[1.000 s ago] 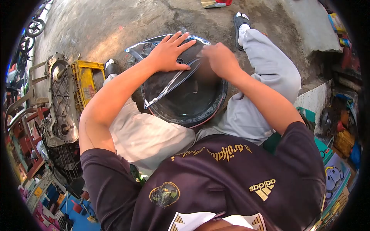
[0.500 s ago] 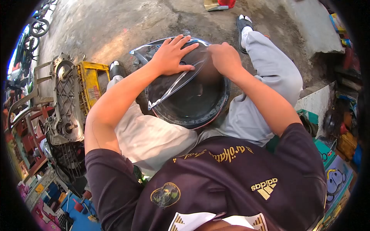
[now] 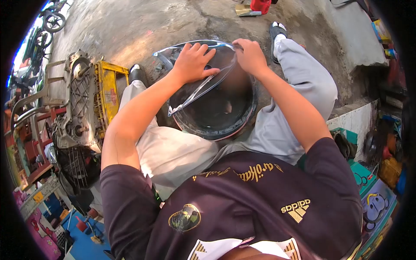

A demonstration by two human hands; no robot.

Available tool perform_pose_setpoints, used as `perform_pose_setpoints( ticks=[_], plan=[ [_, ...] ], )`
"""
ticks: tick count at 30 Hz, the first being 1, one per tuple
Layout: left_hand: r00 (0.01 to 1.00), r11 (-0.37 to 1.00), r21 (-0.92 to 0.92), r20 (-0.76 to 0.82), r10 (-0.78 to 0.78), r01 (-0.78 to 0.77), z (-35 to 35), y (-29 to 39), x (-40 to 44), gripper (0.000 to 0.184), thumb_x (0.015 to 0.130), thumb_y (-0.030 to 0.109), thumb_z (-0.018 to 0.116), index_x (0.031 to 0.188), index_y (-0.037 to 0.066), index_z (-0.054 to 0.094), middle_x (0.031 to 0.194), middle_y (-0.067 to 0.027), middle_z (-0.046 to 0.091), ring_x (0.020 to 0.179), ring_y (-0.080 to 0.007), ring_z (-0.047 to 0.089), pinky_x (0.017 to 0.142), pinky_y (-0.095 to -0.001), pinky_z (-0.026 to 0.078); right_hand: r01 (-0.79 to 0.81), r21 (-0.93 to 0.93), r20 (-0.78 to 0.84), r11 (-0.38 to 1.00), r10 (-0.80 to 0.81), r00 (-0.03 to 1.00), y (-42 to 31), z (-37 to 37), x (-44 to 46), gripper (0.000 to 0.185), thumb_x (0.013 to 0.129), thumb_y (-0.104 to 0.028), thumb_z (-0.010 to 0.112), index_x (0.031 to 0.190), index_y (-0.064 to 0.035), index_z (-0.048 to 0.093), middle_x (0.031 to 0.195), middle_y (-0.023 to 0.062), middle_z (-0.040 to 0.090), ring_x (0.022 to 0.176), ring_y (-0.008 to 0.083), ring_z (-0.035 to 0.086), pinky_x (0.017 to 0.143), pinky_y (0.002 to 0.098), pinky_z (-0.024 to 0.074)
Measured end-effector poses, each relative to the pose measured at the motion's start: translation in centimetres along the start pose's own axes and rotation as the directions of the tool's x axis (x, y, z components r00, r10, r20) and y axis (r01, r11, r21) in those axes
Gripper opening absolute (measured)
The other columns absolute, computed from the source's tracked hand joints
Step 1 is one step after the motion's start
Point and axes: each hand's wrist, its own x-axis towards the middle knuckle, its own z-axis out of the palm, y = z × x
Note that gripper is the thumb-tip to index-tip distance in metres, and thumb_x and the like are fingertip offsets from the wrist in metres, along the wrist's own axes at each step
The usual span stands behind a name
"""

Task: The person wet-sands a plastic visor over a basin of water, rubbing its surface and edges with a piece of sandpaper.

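A curved, smoke-tinted clear visor (image 3: 190, 89) with shiny edges lies tilted across a round black basin (image 3: 251, 110) of dark liquid, between my knees. My left hand (image 3: 193, 63) rests on the visor's upper part, fingers apart and slightly bent, thumb stretched toward its middle. At the visor's upper right end, my right hand (image 3: 251, 56) grips the edge with fingers closed; the fingertips are partly hidden. The lower left corner of the visor reaches past the basin's rim.
A yellow plastic crate (image 3: 106, 93) and a metal engine casing (image 3: 80, 102) stand at the left. A red object (image 3: 260, 6) lies on the concrete floor (image 3: 173, 21) ahead. Teal trays (image 3: 362, 175) and assorted items are at the right, beside a low white wall (image 3: 357, 119).
My left hand's fingers have drawn in from a flatter spread on the visor. My right hand stays at the visor's end, its fingers slightly shifted. The whole view has moved a little.
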Motion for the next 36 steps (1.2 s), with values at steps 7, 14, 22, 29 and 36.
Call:
perform_pose_setpoints(
  ticks=[7,14,22,29,36],
  plan=[
    [0.909,0.901,0.14,-0.144,-0.391,0.41,0.0,2.0,-1.5,0.062,0.091,0.065,0.075,0.128,0.015,0.074,0.116,-0.0097,0.069,0.113,-0.0311,0.066,0.094,-0.0509,0.049,-0.184,-0.115,0.224,0.976,0.206,0.953,-1.0,2.5,-0.6,0.029,0.109,-0.029,0.063,0.135,-0.0177,0.063,0.133,0.0193,0.063,0.123,0.0425,0.062,0.102,0.0568,0.0525],
    [0.457,0.456,0.043,-0.029,-0.889,0.889,-1.1,7.1,-10.3,0.095,0.092,0.076,0.069,0.168,0.026,0.041,0.158,-0.0287,0.045,0.142,-0.0457,0.052,0.106,-0.0703,0.044,-0.078,-0.143,0.257,0.987,0.114,0.96,-2.1,1.6,-3.1,0.029,0.109,-0.031,0.062,0.135,-0.0201,0.061,0.13,0.014,0.06,0.126,0.0396,0.059,0.099,0.0607,0.0512],
    [0.532,0.534,-0.247,-0.081,-0.843,0.808,-1.5,10.8,-11.9,0.105,0.085,0.055,0.088,0.169,0.018,0.037,0.153,-0.0308,0.049,0.141,-0.048,0.051,0.11,-0.0605,0.047,-0.087,-0.136,0.349,0.987,0.13,0.928,-2.8,-1.6,-6.5,0.031,0.108,-0.03,0.061,0.138,-0.0212,0.061,0.13,0.0139,0.065,0.13,0.041,0.058,0.101,0.0643,0.0479],
    [0.59,0.556,-0.279,0.046,-0.806,0.783,-2.0,11.8,-10.2,0.105,0.084,0.052,0.09,0.169,0.021,0.037,0.157,-0.0262,0.048,0.146,-0.0461,0.048,0.116,-0.0622,0.043,-0.17,-0.03,0.277,0.985,0.171,0.945,0.2,-1.9,-8.3,0.033,0.107,-0.027,0.06,0.139,-0.0158,0.061,0.127,0.0252,0.066,0.121,0.0496,0.061,0.105,0.0597,0.0482],
    [0.414,0.399,-0.285,-0.009,-0.91,0.871,-2.5,9.8,-10.2,0.106,0.08,0.06,0.089,0.167,0.025,0.04,0.164,-0.0204,0.043,0.152,-0.0433,0.042,0.112,-0.0669,0.044,-0.304,0.069,0.193,0.95,0.287,0.938,0.1,-1.4,-8.3,0.031,0.107,-0.026,0.06,0.135,-0.0122,0.063,0.126,0.0276,0.064,0.116,0.0501,0.065,0.103,0.0553,0.0509]
  ],
)
